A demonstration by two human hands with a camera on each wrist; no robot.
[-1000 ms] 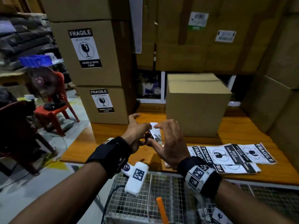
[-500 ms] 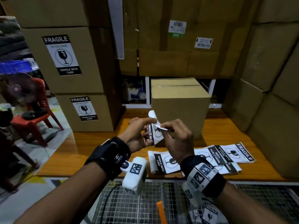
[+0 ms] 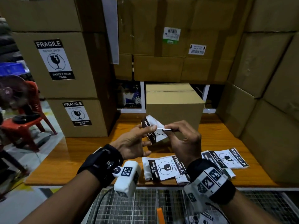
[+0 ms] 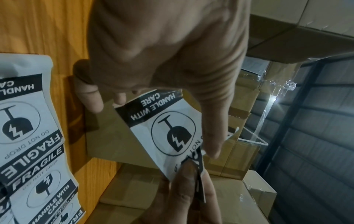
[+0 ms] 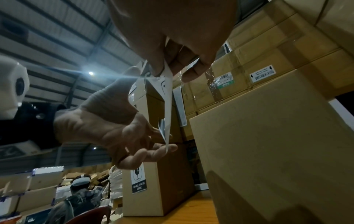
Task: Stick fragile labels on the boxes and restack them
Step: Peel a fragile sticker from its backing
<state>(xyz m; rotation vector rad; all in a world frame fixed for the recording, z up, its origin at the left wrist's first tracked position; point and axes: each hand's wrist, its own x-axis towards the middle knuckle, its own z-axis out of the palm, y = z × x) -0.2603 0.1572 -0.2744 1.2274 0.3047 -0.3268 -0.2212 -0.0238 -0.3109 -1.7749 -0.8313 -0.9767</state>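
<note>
A black-and-white fragile label (image 3: 159, 135) is held up over the wooden table (image 3: 100, 146), in front of a plain brown box (image 3: 174, 107). My left hand (image 3: 148, 132) pinches its left part, thumb on the printed face (image 4: 166, 130). My right hand (image 3: 167, 129) pinches a corner that has curled away from the sheet (image 5: 164, 97). Several more labels (image 3: 165, 167) lie on the table below my hands. At the left stand two stacked boxes (image 3: 77, 88), each with a fragile label stuck on its front.
Tall walls of brown boxes (image 3: 267, 110) close in the table at the back and right. A wire-mesh cart (image 3: 145, 207) lies under my wrists. A red plastic chair (image 3: 27, 125) stands on the floor at the left.
Both hands have lifted the label a little. My right hand has taken a corner and drawn it to the right, away from the sheet in my left hand.
</note>
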